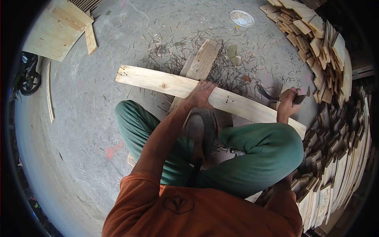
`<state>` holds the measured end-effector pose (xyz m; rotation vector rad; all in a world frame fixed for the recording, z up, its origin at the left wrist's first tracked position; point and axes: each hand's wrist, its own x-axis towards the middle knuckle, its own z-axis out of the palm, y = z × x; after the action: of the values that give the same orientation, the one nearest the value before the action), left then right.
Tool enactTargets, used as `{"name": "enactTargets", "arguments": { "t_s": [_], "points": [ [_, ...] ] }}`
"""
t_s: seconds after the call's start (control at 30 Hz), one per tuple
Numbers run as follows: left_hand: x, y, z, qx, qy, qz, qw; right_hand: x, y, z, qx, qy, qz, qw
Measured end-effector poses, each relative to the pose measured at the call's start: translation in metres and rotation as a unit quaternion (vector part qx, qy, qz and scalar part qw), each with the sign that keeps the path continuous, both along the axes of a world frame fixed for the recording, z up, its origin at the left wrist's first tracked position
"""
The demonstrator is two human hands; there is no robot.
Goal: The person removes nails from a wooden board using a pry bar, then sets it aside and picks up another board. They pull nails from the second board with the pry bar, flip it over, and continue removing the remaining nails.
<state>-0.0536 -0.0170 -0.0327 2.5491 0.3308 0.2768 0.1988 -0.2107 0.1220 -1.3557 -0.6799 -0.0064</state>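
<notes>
My left hand [202, 94] is wrapped over the middle of a long pale plank [158, 81], thumb on the near edge. The plank lies slanted across a worn grey board [204, 59]. Dark nails stick up near its left end, and more dark nails or holes show right of my left hand. Past my right knee, my right hand [289, 103] is closed around a dark metal tool [267, 93] with a curved, claw-like end on its left and a pointed end on its right. Part of the tool is hidden behind my fingers.
Many loose nails [160, 55] are scattered over the concrete floor beyond the plank. Stacked boards [335, 51] rise at the right, with another pile [335, 170] beside my right leg. A white oval dish [242, 18] lies ahead; a plywood sheet [55, 29] is at the far left.
</notes>
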Motion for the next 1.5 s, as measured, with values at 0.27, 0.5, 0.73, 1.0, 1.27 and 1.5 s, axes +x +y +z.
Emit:
{"name": "enactTargets", "arguments": {
  "t_s": [0.27,0.5,0.73,1.0,1.27,1.5],
  "points": [
    [-0.004,-0.005,-0.004,0.003,-0.001,-0.003,1.000,-0.052,0.006,0.005,-0.020,0.125,0.104,0.986],
    [-0.001,-0.001,-0.001,-0.011,0.003,0.005,1.000,-0.073,0.031,0.002,-0.044,0.180,0.168,0.968],
    [-0.001,-0.002,-0.001,-0.009,-0.001,0.002,1.000,-0.069,0.025,0.004,-0.003,0.213,0.095,0.972],
    [0.002,0.000,0.007,-0.022,0.013,0.002,1.000,-0.079,0.048,0.003,-0.036,0.178,0.121,0.976],
    [0.000,-0.005,0.003,-0.017,0.035,0.003,0.999,-0.088,0.034,-0.006,-0.020,0.196,0.128,0.972],
    [-0.001,-0.007,0.007,-0.021,0.001,0.007,1.000,-0.009,-0.026,-0.045,0.164,0.358,0.078,0.916]
  ]
}}
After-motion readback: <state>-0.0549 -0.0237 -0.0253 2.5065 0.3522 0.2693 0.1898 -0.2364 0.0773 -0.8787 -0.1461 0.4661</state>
